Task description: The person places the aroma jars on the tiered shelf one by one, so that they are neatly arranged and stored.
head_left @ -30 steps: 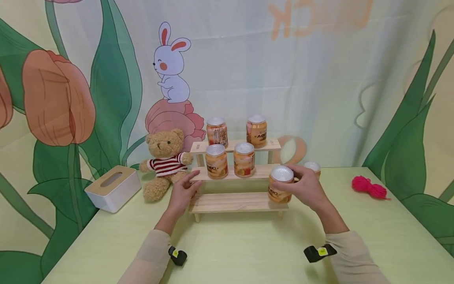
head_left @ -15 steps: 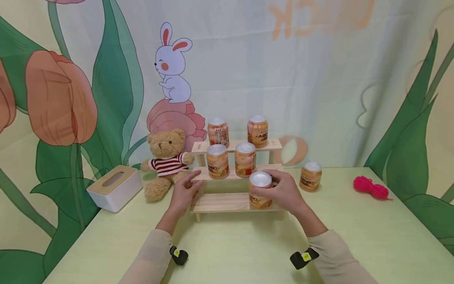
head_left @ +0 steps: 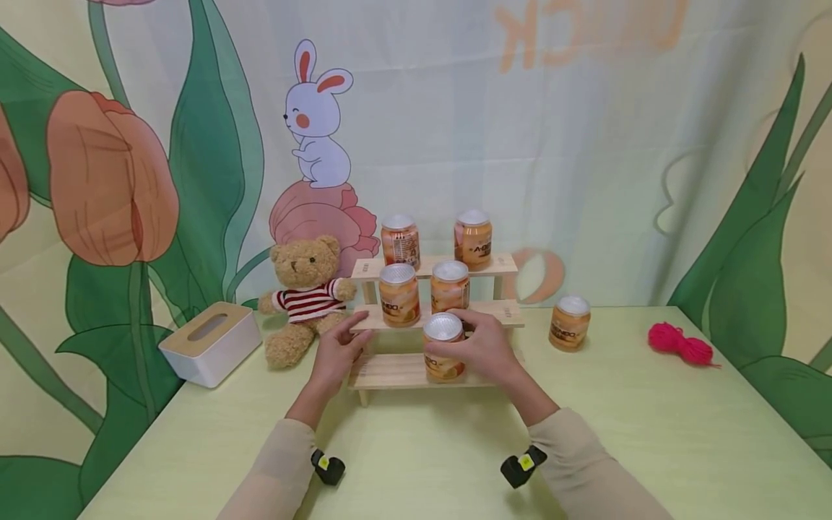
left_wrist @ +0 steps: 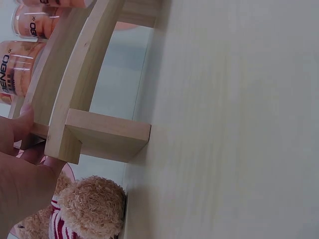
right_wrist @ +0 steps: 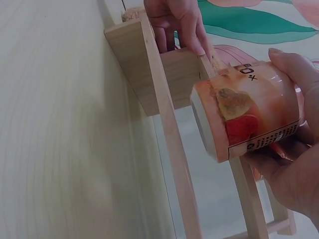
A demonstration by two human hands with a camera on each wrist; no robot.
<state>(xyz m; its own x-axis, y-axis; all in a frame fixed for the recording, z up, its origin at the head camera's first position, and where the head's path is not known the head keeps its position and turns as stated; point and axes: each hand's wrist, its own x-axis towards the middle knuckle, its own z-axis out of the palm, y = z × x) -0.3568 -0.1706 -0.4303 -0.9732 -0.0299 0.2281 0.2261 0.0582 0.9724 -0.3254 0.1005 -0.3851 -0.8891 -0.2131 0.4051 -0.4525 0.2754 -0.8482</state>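
My right hand holds a peach-orange can with a silver lid, thumb on one side and fingers on the other. The can overlaps the lowest tier of a three-step wooden display shelf; in the right wrist view its base is apart from the wood. At the shelf's left end, my left hand grips the middle tier, thumb on top and fingers lower down, as the left wrist view shows. Two similar cans, a left one and a right one, stand on the middle tier. Two more stand on the top tier.
Another can stands on the table right of the shelf. Farther right lies a bundle of pink yarn. A teddy bear sits close by the shelf's left end, beside a white tissue box. A printed curtain hangs behind.
My right hand has carried the can leftward along the lowest tier, from its right end to about the middle. The can on the table has come into full view. My left hand stays put.
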